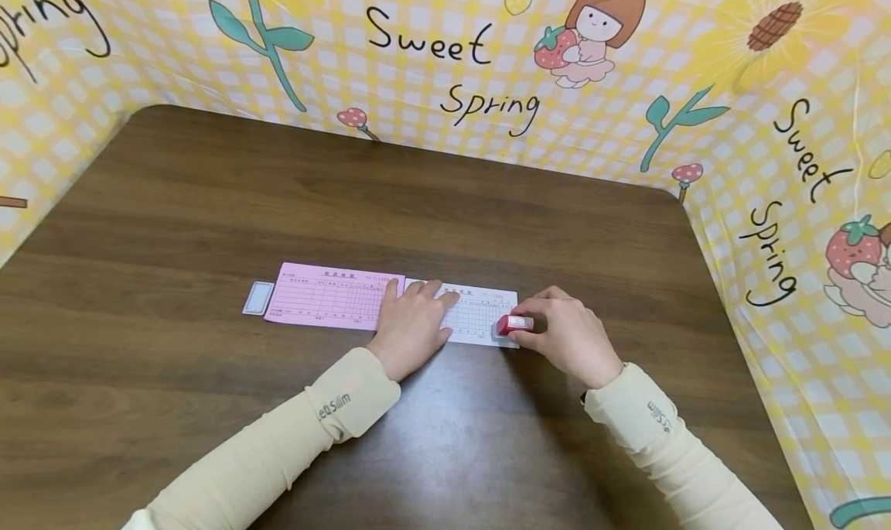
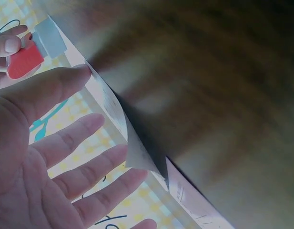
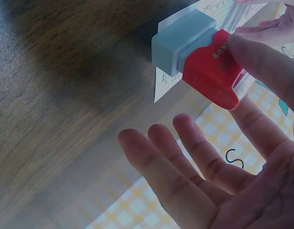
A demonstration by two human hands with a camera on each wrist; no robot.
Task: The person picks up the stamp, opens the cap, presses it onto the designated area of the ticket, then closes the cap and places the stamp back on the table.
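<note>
A receipt pad lies opened out on the table, a pink slip (image 1: 327, 298) to the left and a white slip (image 1: 480, 313) to the right. My left hand (image 1: 412, 317) rests across the place where the two meet, fingers spread. A lifted paper edge (image 2: 139, 150) shows near its fingertips in the left wrist view. Over the right end of the white slip, my right hand (image 1: 574, 336) pinches a red stamp (image 3: 213, 71) between thumb and index finger. The stamp's grey base (image 3: 182, 43) faces the paper; its underside is hidden.
A small pale card with a blue border (image 1: 258, 298) sticks out at the pink slip's left edge. The brown wooden table (image 1: 390, 197) is walled behind and at both sides by yellow checked cloth (image 1: 418, 89).
</note>
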